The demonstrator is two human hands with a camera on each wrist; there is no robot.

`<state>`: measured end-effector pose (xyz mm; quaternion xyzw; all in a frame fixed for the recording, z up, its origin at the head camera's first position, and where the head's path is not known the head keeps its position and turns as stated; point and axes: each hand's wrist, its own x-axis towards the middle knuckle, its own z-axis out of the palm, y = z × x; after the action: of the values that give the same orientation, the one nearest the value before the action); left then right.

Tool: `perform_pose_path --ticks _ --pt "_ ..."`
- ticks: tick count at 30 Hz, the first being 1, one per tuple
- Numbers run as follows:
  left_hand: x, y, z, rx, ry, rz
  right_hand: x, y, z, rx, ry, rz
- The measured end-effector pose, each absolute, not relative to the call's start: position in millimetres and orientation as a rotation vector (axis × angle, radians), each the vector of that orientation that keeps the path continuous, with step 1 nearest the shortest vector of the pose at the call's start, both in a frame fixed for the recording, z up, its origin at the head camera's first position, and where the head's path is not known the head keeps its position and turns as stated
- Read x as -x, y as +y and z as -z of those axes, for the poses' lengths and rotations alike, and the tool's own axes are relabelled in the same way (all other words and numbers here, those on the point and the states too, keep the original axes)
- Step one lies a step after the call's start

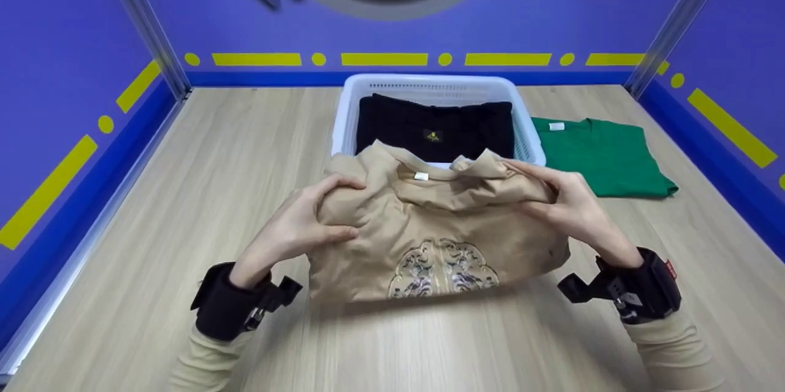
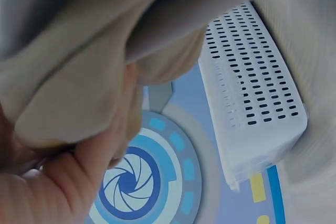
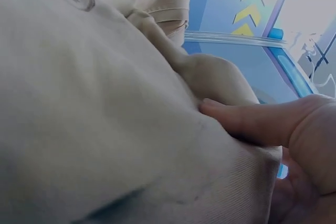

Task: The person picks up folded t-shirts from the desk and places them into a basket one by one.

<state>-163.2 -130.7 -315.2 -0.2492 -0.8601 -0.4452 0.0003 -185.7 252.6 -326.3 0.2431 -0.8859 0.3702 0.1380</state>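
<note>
A folded tan shirt with an embroidered emblem on its front and a white neck label hangs between both hands, tilted over the table. My left hand grips its left side, thumb on the front. On the opposite side my right hand pinches the shirt near the shoulder; in the right wrist view the thumb presses into the cloth. Behind the shirt stands a white plastic basket, its near rim partly hidden by the collar. Inside the basket lies a folded black garment with a small yellow emblem.
A folded green shirt lies on the wooden table just right of the basket. Blue panels with yellow dashes enclose the back and both sides, joined by metal corner posts.
</note>
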Motion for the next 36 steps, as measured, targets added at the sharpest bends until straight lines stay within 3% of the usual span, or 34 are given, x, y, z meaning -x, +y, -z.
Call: perform_pose_path --ticks 36 --pt "178.4 -131.8 323.0 0.685 -2.403 1.651 188.2 270.2 313.5 -0.530 -2.405 -1.418"
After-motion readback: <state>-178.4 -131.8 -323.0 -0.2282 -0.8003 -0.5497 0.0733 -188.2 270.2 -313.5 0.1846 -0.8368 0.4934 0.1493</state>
